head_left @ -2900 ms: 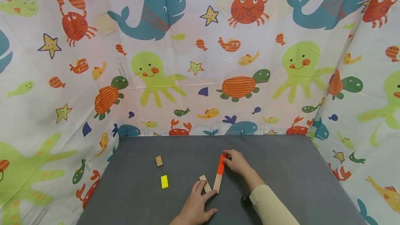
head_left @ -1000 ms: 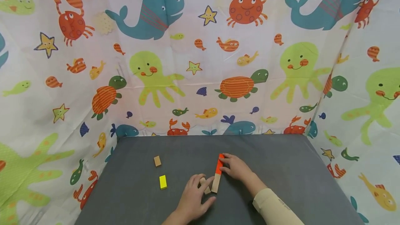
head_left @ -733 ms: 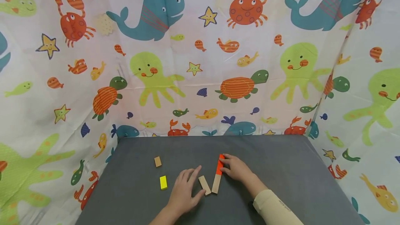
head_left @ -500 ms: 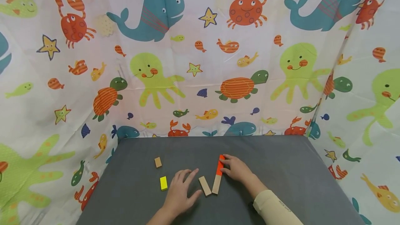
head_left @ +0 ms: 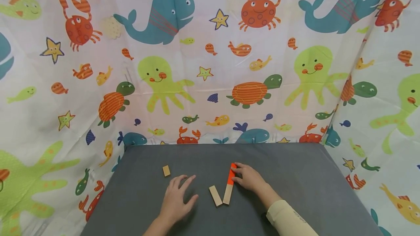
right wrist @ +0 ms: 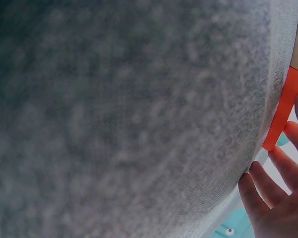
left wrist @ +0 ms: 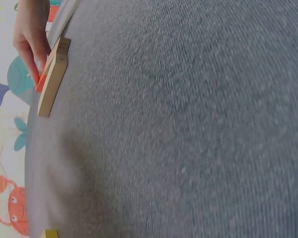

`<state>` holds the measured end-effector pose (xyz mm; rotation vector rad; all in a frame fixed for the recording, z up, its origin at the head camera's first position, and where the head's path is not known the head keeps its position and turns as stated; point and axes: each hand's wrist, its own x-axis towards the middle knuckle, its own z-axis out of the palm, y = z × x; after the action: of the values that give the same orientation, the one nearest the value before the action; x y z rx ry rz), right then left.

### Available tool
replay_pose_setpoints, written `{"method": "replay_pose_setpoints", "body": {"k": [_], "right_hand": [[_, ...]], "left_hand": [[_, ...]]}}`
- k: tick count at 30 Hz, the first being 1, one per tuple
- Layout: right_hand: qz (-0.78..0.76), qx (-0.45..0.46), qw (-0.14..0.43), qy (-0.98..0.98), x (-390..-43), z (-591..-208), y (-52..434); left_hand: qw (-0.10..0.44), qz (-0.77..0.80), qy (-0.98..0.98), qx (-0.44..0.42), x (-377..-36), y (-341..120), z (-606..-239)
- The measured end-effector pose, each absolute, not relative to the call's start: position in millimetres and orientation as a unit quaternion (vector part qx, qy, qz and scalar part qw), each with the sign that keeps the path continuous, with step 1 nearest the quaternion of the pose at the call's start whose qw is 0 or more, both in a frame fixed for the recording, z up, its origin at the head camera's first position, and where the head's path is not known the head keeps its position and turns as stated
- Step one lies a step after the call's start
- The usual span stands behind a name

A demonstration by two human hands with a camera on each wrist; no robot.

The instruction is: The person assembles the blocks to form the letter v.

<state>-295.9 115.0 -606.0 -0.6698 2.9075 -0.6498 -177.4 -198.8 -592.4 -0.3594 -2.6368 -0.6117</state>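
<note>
My left hand hovers at the left of the table, fingers spread and holding nothing. It hides the yellow block in the head view; an edge of that yellow block shows at the bottom of the left wrist view. My right hand has its thumb and fingertips on an orange block, holding it at its far end and side. Lined up end to end with the orange block is a plain wooden block. A second plain wooden block lies slanted beside it, their near ends close together in a V.
A small tan block lies at the left, beyond my left hand. Grey cloth covers the table. A white curtain printed with sea animals stands behind the table and along its sides.
My left hand has lifted off the slanted wooden block and moved left, over where the yellow block lay in sight. My right hand has stayed at the orange block.
</note>
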Motion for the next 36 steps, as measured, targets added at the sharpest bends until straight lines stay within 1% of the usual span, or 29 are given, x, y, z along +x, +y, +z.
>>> {"method": "replay_pose_setpoints", "body": {"k": [4, 7, 11, 15, 22, 27, 36], "right_hand": [[-0.213, -0.219, 0.045, 0.951, -296.7, -607.1, 115.5], [-0.215, -0.22, 0.044, 0.951, -296.4, -606.3, 115.2], [-0.216, -0.221, 0.044, 0.95, -295.2, -605.5, 114.6], [-0.215, -0.221, 0.047, 0.95, -294.1, -605.0, 114.3], [-0.217, -0.216, 0.048, 0.951, -294.3, -603.1, 113.6], [-0.218, -0.216, 0.05, 0.95, -295.2, -604.7, 113.7], [-0.224, -0.224, 0.041, 0.948, -297.2, -607.2, 114.9]], "left_hand": [[0.221, -0.215, -0.942, -0.13, -178.7, -204.9, -596.8], [0.218, -0.214, -0.945, -0.121, -179.3, -210.8, -602.1], [0.192, -0.213, -0.954, -0.084, -179.8, -221.8, -609.6], [0.148, -0.21, -0.965, -0.045, -181.2, -233.5, -617.4], [0.09, -0.222, -0.971, -0.01, -183.4, -244.7, -626.1], [0.064, -0.229, -0.971, 0.005, -184.5, -246.6, -627.5], [0.052, -0.237, -0.97, -0.014, -184.7, -247.6, -625.6]]}}
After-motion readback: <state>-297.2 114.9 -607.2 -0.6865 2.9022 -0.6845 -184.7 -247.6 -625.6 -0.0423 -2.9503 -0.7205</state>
